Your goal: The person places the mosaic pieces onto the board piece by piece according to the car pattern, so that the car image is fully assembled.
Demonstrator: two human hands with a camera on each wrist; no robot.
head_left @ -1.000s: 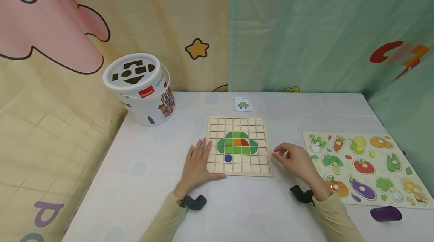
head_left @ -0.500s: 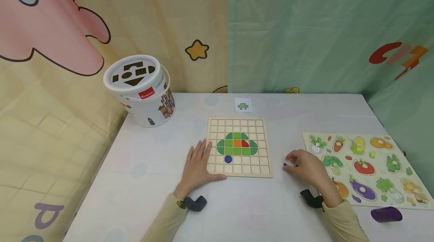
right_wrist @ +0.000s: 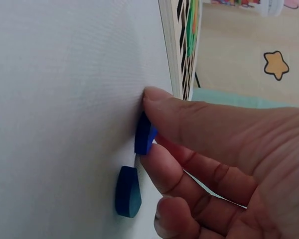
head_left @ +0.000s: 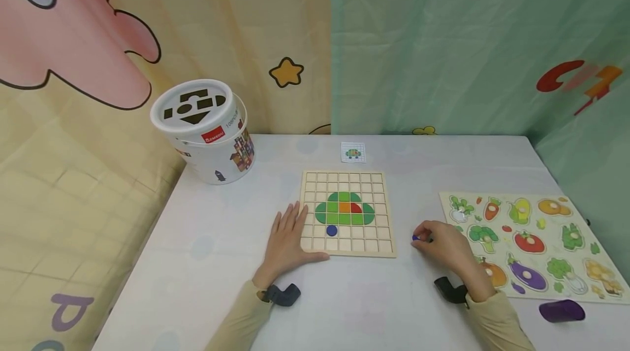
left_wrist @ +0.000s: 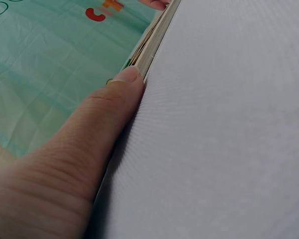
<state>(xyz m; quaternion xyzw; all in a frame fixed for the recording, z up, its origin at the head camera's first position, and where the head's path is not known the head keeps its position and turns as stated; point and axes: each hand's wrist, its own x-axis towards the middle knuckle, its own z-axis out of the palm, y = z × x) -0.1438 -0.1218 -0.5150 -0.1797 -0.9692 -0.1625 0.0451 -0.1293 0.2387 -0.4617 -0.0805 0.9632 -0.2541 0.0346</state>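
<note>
My left hand [head_left: 287,241] lies flat with straight fingers on the left edge of a wooden grid board [head_left: 354,243], its thumb along the front edge. Green, orange and red tiles form a rounded shape on the board, with a blue disc [head_left: 332,230] below it. To the right of the board, my right hand [head_left: 445,244] pinches a small blue tile [right_wrist: 143,135] between thumb and finger, close over the table. Beside it on the table lies a second, dark blue-green tile [right_wrist: 128,192], mostly hidden by the hand in the head view.
Behind the board lies a small pattern card [head_left: 353,152]. A white bucket [head_left: 211,159] with a shape-sorter lid stands back left. On the right are a vegetable puzzle board [head_left: 502,250] and a purple cup-like object [head_left: 561,311].
My right hand has moved from the board's right edge rightward and nearer to me, down to the small tiles, and has pinched the blue one. The left hand has stayed put.
</note>
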